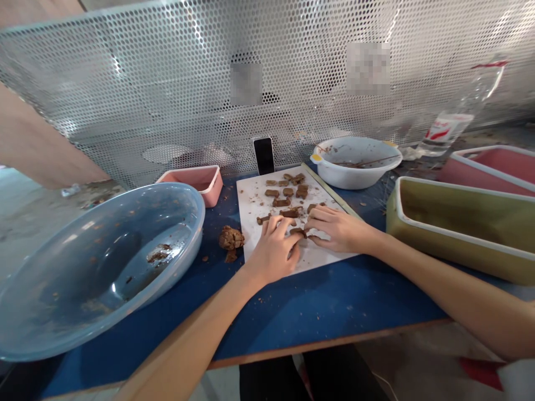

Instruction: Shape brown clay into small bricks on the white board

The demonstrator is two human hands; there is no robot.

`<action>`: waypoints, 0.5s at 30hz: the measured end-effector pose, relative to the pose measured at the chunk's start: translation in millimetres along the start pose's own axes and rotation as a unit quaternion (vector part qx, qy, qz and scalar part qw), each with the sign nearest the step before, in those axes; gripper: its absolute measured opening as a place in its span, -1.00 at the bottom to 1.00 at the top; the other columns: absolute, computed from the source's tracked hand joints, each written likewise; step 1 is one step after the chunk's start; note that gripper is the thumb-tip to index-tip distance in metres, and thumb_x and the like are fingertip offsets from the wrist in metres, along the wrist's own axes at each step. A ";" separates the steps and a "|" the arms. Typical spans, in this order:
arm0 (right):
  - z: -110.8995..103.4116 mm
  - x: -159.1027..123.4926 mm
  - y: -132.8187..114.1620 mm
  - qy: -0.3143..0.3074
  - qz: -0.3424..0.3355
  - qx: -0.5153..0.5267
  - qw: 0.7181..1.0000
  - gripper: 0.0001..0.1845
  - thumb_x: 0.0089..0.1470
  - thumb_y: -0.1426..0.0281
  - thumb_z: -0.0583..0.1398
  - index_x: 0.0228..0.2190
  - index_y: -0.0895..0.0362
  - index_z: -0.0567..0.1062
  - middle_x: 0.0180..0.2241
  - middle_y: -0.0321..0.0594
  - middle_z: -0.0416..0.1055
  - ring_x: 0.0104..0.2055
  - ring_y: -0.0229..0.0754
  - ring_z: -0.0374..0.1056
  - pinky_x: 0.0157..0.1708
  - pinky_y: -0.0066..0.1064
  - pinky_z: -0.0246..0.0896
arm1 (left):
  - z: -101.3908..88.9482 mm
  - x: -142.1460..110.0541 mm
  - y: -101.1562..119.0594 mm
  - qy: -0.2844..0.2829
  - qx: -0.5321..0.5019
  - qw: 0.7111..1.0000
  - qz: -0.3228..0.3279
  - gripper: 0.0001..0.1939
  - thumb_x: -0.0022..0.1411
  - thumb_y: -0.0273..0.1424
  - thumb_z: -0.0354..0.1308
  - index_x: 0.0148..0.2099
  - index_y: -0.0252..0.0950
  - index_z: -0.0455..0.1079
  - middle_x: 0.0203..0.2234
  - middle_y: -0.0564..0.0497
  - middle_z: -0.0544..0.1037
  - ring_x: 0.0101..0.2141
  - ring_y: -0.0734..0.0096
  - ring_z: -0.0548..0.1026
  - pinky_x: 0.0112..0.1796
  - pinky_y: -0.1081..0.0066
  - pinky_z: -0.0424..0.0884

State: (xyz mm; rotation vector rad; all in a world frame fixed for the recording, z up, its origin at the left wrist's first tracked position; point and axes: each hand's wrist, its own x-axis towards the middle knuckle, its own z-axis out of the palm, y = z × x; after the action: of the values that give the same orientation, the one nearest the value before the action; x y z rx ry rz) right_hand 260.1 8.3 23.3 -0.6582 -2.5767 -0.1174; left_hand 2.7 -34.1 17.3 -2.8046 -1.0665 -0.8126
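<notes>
Both hands meet over a white sheet (pixel 267 200) at a small piece of brown clay (pixel 298 231). My left hand (pixel 273 250) is curled, its thumb and fingers around the left end of the piece. From the other side, my right hand (pixel 336 229) has thumb and fingertips at its right end. Partly covered by the fingers, the piece seems to lie at the sheet's surface. Just beyond are several shaped brown clay pieces (pixel 281 203), some like short bars with wider ends. A rough clay lump (pixel 231 238) sits left of the sheet on the blue table.
A big blue basin (pixel 179 278) stands left, with a pink box (pixel 215 186) behind it. At the back are a phone (pixel 263 156) and a white basin (pixel 355 177). A strip (pixel 334 192) edges the sheet. Right are a green planter (pixel 460 245), a pink planter (pixel 497 159) and a bottle (pixel 449 131).
</notes>
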 end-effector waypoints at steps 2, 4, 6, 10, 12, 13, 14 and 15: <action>-0.2 0.0 0.1 0.000 0.000 -0.001 1.000 -0.85 0.40 0.34 0.21 -0.07 0.11 0.53 -0.17 -0.10 0.43 -0.10 0.00 0.43 -0.09 -0.16 0.46 | 0.5 -0.4 -0.7 0.000 -0.001 1.000 0.000 -0.73 0.42 -0.51 0.18 0.07 -0.28 0.63 0.13 -0.25 0.47 0.18 -0.13 0.32 0.15 -0.17 0.42; -0.5 -0.4 0.8 -0.004 -0.001 0.001 1.000 -0.85 0.39 0.35 0.22 -0.07 0.13 0.54 -0.17 -0.09 0.43 -0.10 0.01 0.42 -0.09 -0.15 0.46 | 1.2 -0.9 -1.6 0.002 -0.002 1.000 0.001 -0.73 0.42 -0.51 0.18 0.07 -0.27 0.63 0.14 -0.25 0.47 0.18 -0.13 0.32 0.16 -0.17 0.41; -1.2 -1.2 1.7 -0.006 -0.001 0.008 1.000 -0.85 0.36 0.38 0.23 -0.07 0.13 0.55 -0.16 -0.08 0.44 -0.09 0.02 0.43 -0.08 -0.14 0.45 | 1.7 -1.3 -2.2 0.005 -0.004 1.000 0.001 -0.73 0.43 -0.50 0.18 0.06 -0.26 0.64 0.14 -0.24 0.47 0.18 -0.13 0.32 0.17 -0.17 0.41; -3.6 -2.1 2.6 -0.004 0.007 0.015 1.000 -0.82 0.34 0.38 0.25 -0.06 0.13 0.56 -0.13 -0.06 0.46 -0.08 0.03 0.44 -0.06 -0.12 0.45 | 2.1 -1.6 -2.4 0.013 -0.005 1.000 0.003 -0.75 0.46 -0.50 0.14 0.04 -0.29 0.64 0.14 -0.25 0.47 0.19 -0.13 0.31 0.16 -0.17 0.41; -4.6 -2.1 2.5 -0.004 0.008 0.016 1.000 -0.83 0.35 0.36 0.25 -0.06 0.13 0.56 -0.14 -0.06 0.46 -0.09 0.03 0.44 -0.06 -0.12 0.45 | 2.1 -1.7 -2.6 0.017 -0.006 1.000 0.005 -0.76 0.46 -0.50 0.14 0.02 -0.29 0.64 0.14 -0.25 0.47 0.19 -0.13 0.31 0.15 -0.16 0.41; -4.8 -2.1 2.5 -0.005 0.009 0.018 1.000 -0.83 0.35 0.36 0.25 -0.06 0.13 0.56 -0.14 -0.06 0.46 -0.09 0.03 0.44 -0.07 -0.12 0.44 | 2.1 -1.8 -2.7 0.020 -0.006 1.000 0.006 -0.77 0.45 -0.50 0.15 0.00 -0.29 0.63 0.14 -0.25 0.47 0.19 -0.12 0.32 0.15 -0.16 0.42; -4.8 -2.2 2.6 -0.007 0.010 0.019 1.000 -0.83 0.35 0.36 0.25 -0.07 0.12 0.56 -0.14 -0.07 0.46 -0.09 0.03 0.44 -0.07 -0.13 0.44 | 2.1 -1.8 -2.8 0.022 -0.007 1.000 0.006 -0.78 0.45 -0.50 0.15 -0.01 -0.28 0.63 0.13 -0.25 0.48 0.18 -0.12 0.32 0.15 -0.16 0.42; -4.7 -2.2 2.8 -0.009 0.011 0.018 1.000 -0.84 0.35 0.36 0.25 -0.07 0.12 0.55 -0.14 -0.07 0.45 -0.09 0.03 0.44 -0.07 -0.13 0.44 | 2.0 -1.8 -2.8 0.024 -0.009 1.000 0.007 -0.79 0.45 -0.50 0.15 -0.03 -0.28 0.63 0.13 -0.25 0.48 0.17 -0.11 0.33 0.15 -0.16 0.42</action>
State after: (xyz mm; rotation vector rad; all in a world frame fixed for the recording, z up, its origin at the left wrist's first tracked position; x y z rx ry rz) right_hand 265.2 8.8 26.3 -0.6757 -2.5825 -0.0570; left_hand 0.7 -32.7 14.3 -2.7876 -1.0373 -0.8879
